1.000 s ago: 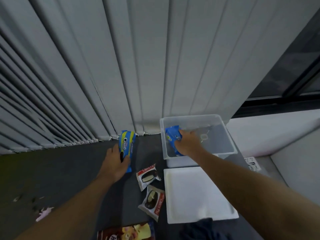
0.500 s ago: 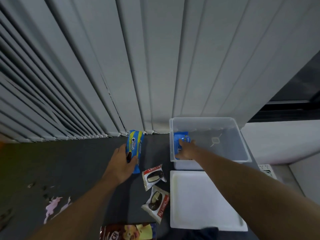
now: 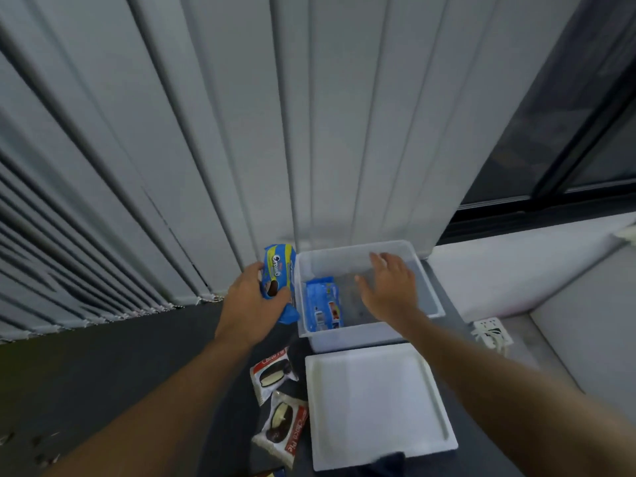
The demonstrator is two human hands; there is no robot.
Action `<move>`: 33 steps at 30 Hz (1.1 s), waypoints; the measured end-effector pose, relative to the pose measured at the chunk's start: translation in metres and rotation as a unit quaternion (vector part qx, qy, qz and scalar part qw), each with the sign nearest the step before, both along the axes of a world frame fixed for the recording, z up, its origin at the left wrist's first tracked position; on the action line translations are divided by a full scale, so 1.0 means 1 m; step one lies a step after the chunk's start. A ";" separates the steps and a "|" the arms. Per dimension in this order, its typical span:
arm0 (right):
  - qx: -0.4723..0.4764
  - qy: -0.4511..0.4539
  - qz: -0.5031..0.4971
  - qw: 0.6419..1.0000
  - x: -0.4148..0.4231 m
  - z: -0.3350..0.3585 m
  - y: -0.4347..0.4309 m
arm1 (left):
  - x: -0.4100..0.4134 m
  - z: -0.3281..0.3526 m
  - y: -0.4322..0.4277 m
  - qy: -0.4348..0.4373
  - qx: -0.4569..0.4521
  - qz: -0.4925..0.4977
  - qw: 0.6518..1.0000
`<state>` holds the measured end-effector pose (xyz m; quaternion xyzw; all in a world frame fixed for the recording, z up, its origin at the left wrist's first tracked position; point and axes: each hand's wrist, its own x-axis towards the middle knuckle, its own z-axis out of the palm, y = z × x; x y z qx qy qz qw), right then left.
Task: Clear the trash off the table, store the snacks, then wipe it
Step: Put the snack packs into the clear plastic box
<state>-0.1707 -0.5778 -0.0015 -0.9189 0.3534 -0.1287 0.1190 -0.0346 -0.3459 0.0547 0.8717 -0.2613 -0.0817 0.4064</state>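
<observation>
My left hand (image 3: 253, 306) grips a blue Oreo pack (image 3: 277, 275), lifted beside the left wall of a clear plastic bin (image 3: 364, 333). A second blue cookie pack (image 3: 323, 304) lies inside the bin against its left side. Over the bin's middle my right hand (image 3: 389, 287) hovers with fingers spread, holding nothing. Two Choco Pie packets lie on the dark table (image 3: 103, 373) in front of the bin, the nearer-to-bin packet (image 3: 272, 373) and the closer packet (image 3: 284, 428).
The bin's white lid (image 3: 375, 404) lies flat in front of the bin. Grey vertical blinds (image 3: 206, 149) hang right behind the table. Small scraps (image 3: 41, 456) lie at the table's left near edge. A white socket plate (image 3: 490, 332) sits on the ledge to the right.
My right hand let go of the blue pack inside the bin and opened above it. My left hand carried the Oreo pack up and right, close to the bin.
</observation>
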 end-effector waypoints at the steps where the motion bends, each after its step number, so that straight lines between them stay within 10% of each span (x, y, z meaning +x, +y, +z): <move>1: -0.023 0.002 -0.015 1.000 -0.009 -0.001 -0.010 | -0.002 0.000 -0.010 0.004 -0.003 -0.013 1.000; 22: -0.004 0.049 -0.055 0.997 -0.041 -0.024 -0.043 | -0.038 -0.086 -0.145 -0.033 0.210 -0.225 0.951; 33: -0.017 0.035 -0.059 0.998 -0.040 -0.028 -0.045 | -0.011 -0.093 -0.161 -0.203 0.385 -0.392 0.810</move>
